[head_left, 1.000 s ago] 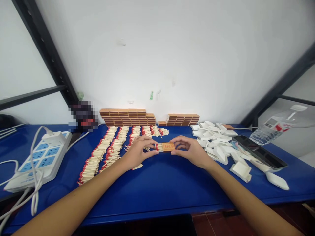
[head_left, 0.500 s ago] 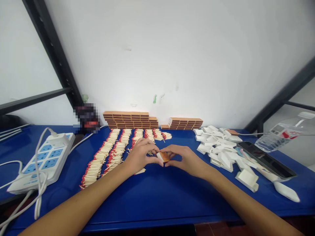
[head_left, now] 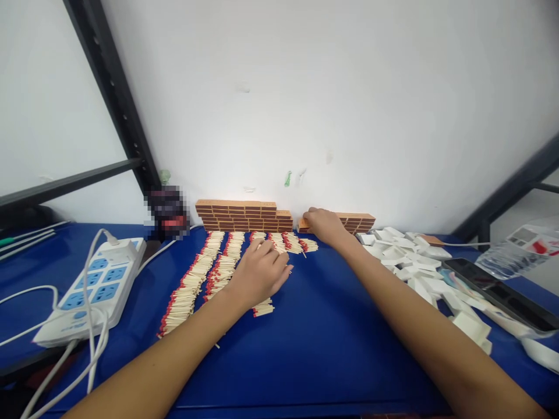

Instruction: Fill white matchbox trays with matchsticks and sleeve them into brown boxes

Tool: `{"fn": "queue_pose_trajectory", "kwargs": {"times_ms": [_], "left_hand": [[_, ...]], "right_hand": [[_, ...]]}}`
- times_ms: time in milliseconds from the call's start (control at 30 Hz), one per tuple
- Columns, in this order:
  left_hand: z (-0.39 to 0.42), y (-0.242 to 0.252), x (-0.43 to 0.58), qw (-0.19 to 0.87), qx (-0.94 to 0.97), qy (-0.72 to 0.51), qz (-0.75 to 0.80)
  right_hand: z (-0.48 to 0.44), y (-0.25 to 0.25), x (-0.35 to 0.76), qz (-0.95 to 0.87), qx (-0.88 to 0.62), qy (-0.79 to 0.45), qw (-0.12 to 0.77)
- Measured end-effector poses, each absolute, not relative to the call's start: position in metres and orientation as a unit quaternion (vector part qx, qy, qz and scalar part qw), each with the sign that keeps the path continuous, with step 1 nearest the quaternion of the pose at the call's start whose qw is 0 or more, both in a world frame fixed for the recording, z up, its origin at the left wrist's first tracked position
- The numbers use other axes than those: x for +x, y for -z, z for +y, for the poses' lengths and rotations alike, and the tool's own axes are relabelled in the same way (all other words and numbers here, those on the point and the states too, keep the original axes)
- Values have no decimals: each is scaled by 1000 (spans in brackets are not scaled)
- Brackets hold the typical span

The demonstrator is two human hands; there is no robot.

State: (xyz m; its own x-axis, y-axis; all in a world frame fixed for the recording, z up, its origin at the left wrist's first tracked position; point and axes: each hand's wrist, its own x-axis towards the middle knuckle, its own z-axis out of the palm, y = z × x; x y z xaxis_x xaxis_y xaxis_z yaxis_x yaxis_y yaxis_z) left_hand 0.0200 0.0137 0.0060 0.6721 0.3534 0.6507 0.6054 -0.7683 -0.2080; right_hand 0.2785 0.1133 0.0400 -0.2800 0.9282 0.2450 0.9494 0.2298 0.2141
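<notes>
My right hand (head_left: 324,225) is at the left end of the right-hand matchbox stack (head_left: 358,222). Its fingers are closed on a matchbox (head_left: 303,223), mostly hidden by the hand, at the low end of that stack. Over the rows of red-tipped matches, my left hand (head_left: 262,270) hovers with loosely bent fingers apart and nothing visible in them. It covers part of the middle match row (head_left: 257,236). A small bunch of matches (head_left: 262,308) lies just below it.
A longer matchbox stack (head_left: 242,215) stands against the wall. White empty matchbox trays (head_left: 406,256) are piled at right, beside a dark phone (head_left: 493,291) and a plastic bottle (head_left: 519,250). A white power strip (head_left: 94,285) with cables lies left on the blue table (head_left: 332,361).
Both hands held a matchbox together at the middle. My right hand has carried it back to the right-hand stack; my left hand has let go and stayed near the matches. The view shifted slightly.
</notes>
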Motion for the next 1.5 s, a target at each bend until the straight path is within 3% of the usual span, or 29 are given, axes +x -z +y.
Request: {"fn": "queue_pose_trajectory", "kwargs": {"times_ms": [400,667,1133,1333,1500], "left_hand": [[10,-7,23,217,-906,280,-232],[12,-6,22,240,-899,285,-230],[16,-6,18,242,-895,267,-261],[15,-7,18,258,-887,282,-257],[7,-5,24,258,-892,286,-235]], "right_hand": [[111,-30,274,-775,-596,206,41],[126,-36,253,-807,-533,140,213],[129,-43,262,-826,-524,136,157],[104,-59,300,-793,-565,96,206],[67,-59,395,-712,-694,-30,104]]}}
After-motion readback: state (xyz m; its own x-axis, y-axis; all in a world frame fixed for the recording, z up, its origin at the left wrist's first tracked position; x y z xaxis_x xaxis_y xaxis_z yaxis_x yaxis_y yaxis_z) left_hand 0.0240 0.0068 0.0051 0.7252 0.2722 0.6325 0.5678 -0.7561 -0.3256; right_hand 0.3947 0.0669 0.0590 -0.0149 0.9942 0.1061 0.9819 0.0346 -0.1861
